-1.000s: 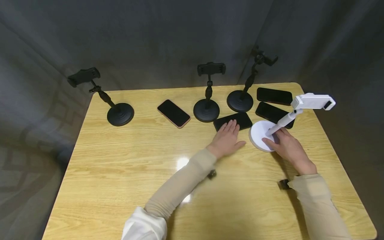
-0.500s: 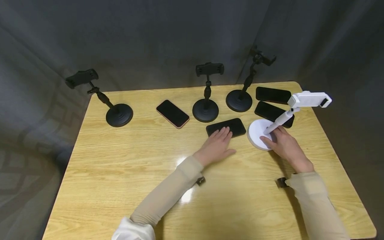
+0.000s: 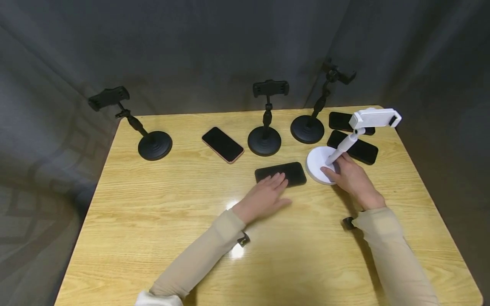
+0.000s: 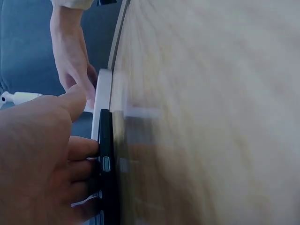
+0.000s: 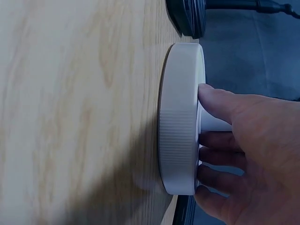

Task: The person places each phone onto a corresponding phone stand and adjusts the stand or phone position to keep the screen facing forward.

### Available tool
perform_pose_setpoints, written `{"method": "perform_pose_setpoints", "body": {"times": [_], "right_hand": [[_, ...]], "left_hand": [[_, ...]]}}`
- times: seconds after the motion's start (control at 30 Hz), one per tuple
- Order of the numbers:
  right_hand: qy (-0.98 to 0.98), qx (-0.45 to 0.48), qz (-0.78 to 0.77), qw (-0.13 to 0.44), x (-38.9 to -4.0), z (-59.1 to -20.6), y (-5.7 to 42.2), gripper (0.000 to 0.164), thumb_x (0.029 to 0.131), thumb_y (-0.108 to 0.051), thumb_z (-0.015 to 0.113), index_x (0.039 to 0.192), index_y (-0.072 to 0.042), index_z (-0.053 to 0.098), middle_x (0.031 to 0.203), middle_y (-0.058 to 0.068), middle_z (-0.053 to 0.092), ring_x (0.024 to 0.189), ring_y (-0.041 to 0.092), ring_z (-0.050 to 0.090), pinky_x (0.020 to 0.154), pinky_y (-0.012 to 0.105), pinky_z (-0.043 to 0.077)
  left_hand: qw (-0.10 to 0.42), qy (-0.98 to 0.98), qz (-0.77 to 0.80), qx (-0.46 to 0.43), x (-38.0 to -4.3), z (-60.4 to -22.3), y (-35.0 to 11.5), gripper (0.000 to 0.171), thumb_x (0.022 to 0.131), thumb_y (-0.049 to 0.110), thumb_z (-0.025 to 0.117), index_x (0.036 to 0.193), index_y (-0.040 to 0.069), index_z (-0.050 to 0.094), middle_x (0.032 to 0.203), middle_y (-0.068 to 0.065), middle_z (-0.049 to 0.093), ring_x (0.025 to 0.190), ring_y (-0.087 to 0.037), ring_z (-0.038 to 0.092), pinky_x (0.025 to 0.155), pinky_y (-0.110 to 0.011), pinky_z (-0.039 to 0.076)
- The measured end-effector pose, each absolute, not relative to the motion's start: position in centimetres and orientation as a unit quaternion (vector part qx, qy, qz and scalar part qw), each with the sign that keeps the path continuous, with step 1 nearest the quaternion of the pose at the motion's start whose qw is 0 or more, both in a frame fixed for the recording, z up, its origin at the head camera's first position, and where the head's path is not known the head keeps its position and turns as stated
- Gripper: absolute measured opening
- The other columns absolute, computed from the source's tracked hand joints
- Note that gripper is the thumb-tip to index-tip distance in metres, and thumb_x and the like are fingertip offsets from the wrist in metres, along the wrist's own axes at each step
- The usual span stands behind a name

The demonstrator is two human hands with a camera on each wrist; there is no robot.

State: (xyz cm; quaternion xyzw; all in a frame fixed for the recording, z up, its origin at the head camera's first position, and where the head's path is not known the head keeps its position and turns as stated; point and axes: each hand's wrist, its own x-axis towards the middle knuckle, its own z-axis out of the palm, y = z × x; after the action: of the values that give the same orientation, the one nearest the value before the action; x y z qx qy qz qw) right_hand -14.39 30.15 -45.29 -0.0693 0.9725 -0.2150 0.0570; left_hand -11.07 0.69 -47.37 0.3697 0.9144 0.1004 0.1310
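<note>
- Two hands are at work: the left hand [image 3: 262,199] lays straight fingers on a black phone [image 3: 294,173] without closing round it; the right hand [image 3: 354,178] grasps the white stand [image 3: 344,145] low down, thumb and fingers either side of its post, tips on the round base [image 3: 314,163].
- The phone lies flat, screen up, on the worktop [image 3: 153,212], just beside the base; whether they touch I cannot tell.
- Judging by its look, the phone is stiff, fairly light and slick on glass: flat fingertips can slide it, but lifting calls for a pinch on its long edges, with no hard pressure on the screen.
- The stand probably carries most of its weight in the base, so the base rim or the foot of the post is the place to hold; its holder [image 3: 377,118] looks like lighter plastic and would make a poor handle.
- Behind the right hand lie two dark phones, one nearer [image 3: 357,149] and one farther [image 3: 340,122].
- Farther out are three black stands [image 3: 264,140] and a pink-edged phone [image 3: 223,145].
</note>
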Motion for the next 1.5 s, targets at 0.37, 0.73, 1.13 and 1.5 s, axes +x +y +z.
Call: {"method": "perform_pose_setpoints", "body": {"times": [0.37, 0.73, 1.13, 1.5], "right_hand": [[0.973, -0.058, -0.208, 0.078, -14.9, -45.4, 29.6, 0.074, 0.101, -0.035, 0.067, 0.153, 0.010, 0.037, 0.159, 0.035, 0.030, 0.143, 0.055, 0.036, 0.115, 0.068, 0.031], [0.964, -0.050, -0.218, 0.147, -14.2, -44.4, 29.6, 0.085, 0.105, -0.046, 0.058, 0.159, 0.010, 0.024, 0.163, 0.035, 0.021, 0.148, 0.055, 0.026, 0.117, 0.070, 0.026], [0.982, -0.077, -0.170, 0.040, -10.0, -43.5, 28.8, 0.065, 0.102, -0.038, 0.066, 0.142, 0.011, 0.051, 0.146, 0.036, 0.047, 0.123, 0.060, 0.052, 0.094, 0.073, 0.046], [0.973, -0.107, -0.202, 0.033, -9.1, -43.9, 26.0, 0.058, 0.103, -0.041, 0.064, 0.139, 0.004, 0.057, 0.141, 0.024, 0.056, 0.118, 0.050, 0.062, 0.090, 0.067, 0.052]], "left_hand": [[0.120, 0.911, 0.139, 0.369, -8.9, -47.6, -1.9, 0.068, 0.109, 0.052, 0.040, 0.159, 0.006, 0.038, 0.168, -0.012, 0.027, 0.156, -0.026, 0.026, 0.127, -0.040, 0.021], [0.064, 0.908, 0.257, 0.325, -10.8, -47.2, -4.3, 0.074, 0.102, 0.047, 0.062, 0.157, 0.003, 0.041, 0.162, -0.016, 0.041, 0.149, -0.030, 0.041, 0.122, -0.047, 0.034], [0.059, 0.936, 0.175, 0.299, -11.9, -47.3, -5.3, 0.096, 0.085, 0.048, 0.084, 0.153, -0.004, 0.041, 0.141, -0.019, 0.057, 0.130, -0.034, 0.055, 0.110, -0.046, 0.046], [0.084, 0.936, 0.191, 0.282, -12.1, -47.1, -5.1, 0.085, 0.076, 0.048, 0.090, 0.134, -0.005, 0.059, 0.118, -0.017, 0.057, 0.108, -0.031, 0.051, 0.099, -0.040, 0.047]]}}
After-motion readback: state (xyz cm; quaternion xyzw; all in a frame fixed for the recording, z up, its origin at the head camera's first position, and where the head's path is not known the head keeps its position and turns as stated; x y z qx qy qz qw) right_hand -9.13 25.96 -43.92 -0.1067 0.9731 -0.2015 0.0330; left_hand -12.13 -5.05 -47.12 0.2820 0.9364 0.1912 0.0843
